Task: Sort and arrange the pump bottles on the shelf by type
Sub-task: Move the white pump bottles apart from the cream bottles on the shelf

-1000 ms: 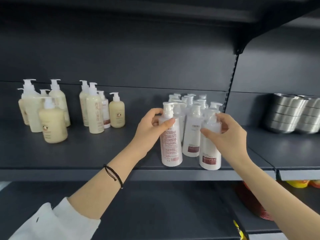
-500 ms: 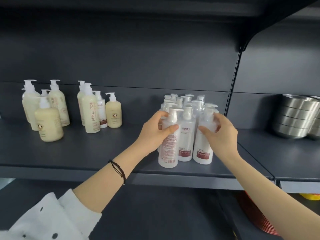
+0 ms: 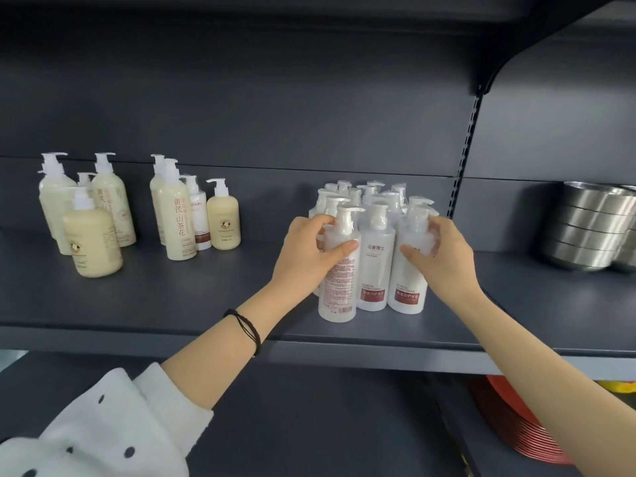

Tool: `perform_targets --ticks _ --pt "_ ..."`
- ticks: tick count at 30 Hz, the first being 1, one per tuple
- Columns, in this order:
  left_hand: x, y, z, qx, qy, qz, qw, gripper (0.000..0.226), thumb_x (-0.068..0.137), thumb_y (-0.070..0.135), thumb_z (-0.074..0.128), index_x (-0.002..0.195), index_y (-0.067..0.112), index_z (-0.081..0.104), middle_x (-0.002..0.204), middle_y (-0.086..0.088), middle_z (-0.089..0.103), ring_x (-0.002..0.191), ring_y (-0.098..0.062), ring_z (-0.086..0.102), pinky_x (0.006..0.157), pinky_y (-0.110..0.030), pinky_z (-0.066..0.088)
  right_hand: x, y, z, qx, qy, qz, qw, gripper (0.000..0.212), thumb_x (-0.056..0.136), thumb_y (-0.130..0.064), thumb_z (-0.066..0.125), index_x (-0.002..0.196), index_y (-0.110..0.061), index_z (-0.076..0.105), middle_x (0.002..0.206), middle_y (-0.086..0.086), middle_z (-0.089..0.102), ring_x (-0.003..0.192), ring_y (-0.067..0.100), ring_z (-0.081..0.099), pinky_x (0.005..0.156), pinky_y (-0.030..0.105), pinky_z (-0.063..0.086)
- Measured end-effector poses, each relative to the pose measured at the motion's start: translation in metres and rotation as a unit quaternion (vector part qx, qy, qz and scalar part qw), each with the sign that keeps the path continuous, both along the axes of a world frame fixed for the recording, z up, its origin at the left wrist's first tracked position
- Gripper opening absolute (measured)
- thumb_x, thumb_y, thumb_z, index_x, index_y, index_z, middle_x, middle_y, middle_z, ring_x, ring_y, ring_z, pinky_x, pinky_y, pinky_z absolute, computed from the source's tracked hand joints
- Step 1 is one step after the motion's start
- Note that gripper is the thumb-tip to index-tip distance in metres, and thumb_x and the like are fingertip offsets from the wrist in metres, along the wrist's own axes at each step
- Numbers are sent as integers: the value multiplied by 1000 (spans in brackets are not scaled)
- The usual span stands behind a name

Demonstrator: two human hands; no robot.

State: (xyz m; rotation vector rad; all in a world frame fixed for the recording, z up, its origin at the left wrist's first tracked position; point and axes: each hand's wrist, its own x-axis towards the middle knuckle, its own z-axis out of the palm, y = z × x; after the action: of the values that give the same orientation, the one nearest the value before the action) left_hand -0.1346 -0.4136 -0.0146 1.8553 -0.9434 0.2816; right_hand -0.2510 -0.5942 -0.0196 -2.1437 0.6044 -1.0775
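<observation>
Now, mid-frame, the left hand [image 3: 306, 258] curls round a tall white plastic pump bottle [image 3: 339, 290] on the dark grey metal shelf [image 3: 192, 304]. The right hand [image 3: 445, 261] grips a white red-labelled pump bottle [image 3: 407, 292]. More white bottles [image 3: 370, 196] behind them are mostly hidden.

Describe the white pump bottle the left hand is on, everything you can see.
The white pump bottle is tall, round and looks like glossy plastic, with a white pump head whose spout points right. It stands upright on the dark shelf, at the front-left corner of the white group, close beside the next bottle. Its back faces out, showing small red print and a barcode. The left hand grips its shoulder, thumb across the front and fingers curled behind the neck.
</observation>
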Motion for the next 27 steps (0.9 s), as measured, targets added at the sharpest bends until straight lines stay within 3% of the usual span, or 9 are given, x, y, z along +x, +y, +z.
perform_targets --ticks 3,5,7,9,12,14,16,22,27 --pt "0 6 -2 41 -22 -3 999 54 85 45 64 131 25 45 125 2 47 95 -10 55 85 -29 51 -11 7 3 -26 -39 -17 999 61 82 -19 72 135 -20 41 133 -2 49 118 17 49 95 35 45" --pt "1 13 -4 75 -33 4 997 55 86 48 61 132 26 40 124 3 50 96 -11 58 85 -35 54 -19 18 7 -110 -54 -31 992 46 84 -16 68 126 -20 50 125 -4 50 115 16 48 89 28 42" --pt "3 24 -7 123 -63 28 990 48 89 51 54 129 27 41 119 6 54 95 -11 60 81 -33 55 -24 33 13 -202 -41 2 979 22 86 -17 64 108 -17 61 111 -7 53 107 18 52 82 25 40" --pt "7 38 -9 182 -139 60 972 36 94 50 45 120 26 48 110 6 57 91 -11 59 72 -30 53 -22 49 16 -266 -7 48 963 10 87 -20 62 96 -17 65 103 -9 55 96 15 54 74 29 46" --pt "18 61 -9 289 -280 106 909 36 96 52 36 112 25 54 101 6 56 91 -13 55 58 -29 42 -13 73 18 -289 39 139 946 15 88 -26 61 100 -19 66 100 -10 57 83 14 59 70 34 53" --pt "28 77 -10 353 -342 138 860 41 96 54 32 114 24 55 100 4 57 93 -15 54 54 -28 35 -3 89 16 -323 64 192 925 18 89 -26 61 104 -18 67 101 -8 60 88 12 58 75 30 52" --pt "37 96 -11 383 -375 157 830 44 96 54 30 112 22 56 97 3 57 91 -17 54 54 -29 37 10 102 12 -371 95 218 898 22 89 -26 63 109 -18 66 101 -11 59 89 7 52 78 25 47" --pt "75 167 -15 403 -383 170 813 51 92 59 30 113 24 61 101 3 63 96 -18 56 65 -32 40 63 151 14 -440 197 261 837 37 94 -38 51 129 -28 54 126 -13 57 116 10 50 94 27 43" --pt "120 240 -12 412 -388 198 800 59 89 61 25 113 24 64 99 2 67 93 -20 58 65 -32 34 120 202 19 -461 218 281 813 41 94 -41 49 134 -30 49 130 -12 55 120 11 47 99 33 42"
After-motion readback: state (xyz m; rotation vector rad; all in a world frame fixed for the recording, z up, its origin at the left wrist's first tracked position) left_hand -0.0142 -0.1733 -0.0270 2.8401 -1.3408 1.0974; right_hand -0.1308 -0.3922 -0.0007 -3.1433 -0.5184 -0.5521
